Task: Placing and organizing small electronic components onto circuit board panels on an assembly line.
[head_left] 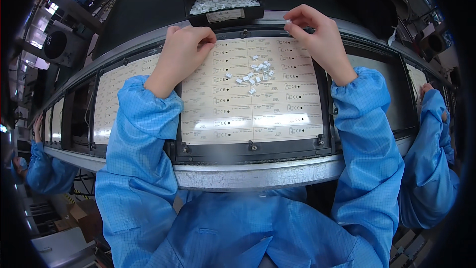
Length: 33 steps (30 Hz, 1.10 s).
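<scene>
A cream-coloured printed panel (218, 121) lies before me in a black frame (213, 156). Loose small white connectors (260, 67) are scattered over its upper middle. My right hand (320, 34) is raised over the panel's far right corner, pinching one small white connector (287, 22) between thumb and fingertips. At the far left of the panel, my left hand (184, 54) has its fingers curled together close to the surface. Whatever those fingertips hold, if anything, is hidden.
A black bin (223, 17) full of white connectors stands beyond the panel. Metal rails (258, 176) edge the line. Another framed panel (124, 94) sits to the left. Co-workers in blue sleeves (429, 164) are at both sides. A dark belt (144, 15) runs behind.
</scene>
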{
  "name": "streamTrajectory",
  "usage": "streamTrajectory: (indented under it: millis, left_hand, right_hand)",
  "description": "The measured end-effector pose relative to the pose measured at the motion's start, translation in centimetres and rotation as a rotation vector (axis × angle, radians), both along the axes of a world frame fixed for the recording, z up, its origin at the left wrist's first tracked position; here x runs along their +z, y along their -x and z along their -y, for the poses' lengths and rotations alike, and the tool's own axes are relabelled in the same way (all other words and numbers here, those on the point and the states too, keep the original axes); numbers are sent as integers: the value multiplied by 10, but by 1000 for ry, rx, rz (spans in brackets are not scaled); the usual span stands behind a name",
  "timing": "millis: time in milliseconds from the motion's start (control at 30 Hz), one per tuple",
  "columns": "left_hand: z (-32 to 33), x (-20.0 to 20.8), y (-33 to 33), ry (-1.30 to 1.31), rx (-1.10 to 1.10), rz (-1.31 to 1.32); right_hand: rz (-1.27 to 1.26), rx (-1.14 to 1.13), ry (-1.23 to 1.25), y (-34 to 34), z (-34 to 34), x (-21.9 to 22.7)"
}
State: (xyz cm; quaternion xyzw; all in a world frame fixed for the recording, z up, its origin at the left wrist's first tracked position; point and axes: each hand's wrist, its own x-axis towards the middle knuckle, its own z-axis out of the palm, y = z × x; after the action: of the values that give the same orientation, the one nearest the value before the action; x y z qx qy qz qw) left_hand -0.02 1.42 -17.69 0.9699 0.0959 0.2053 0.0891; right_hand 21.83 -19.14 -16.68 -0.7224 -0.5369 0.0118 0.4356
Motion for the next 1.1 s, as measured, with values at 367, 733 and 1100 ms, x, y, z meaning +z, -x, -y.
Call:
streamTrajectory:
  millis: [367, 733, 1100]
  left_hand:
    - [8, 3, 2, -27, -12, 18]
    - [10, -1, -4, 115, 29, -25]
    - [75, 17, 25, 10, -92, -44]
  right_hand:
    - [-43, -50, 67, -2, 3, 1]
    - [-12, -9, -35, -2, 0, 6]
    - [-159, 98, 76, -6, 4, 4]
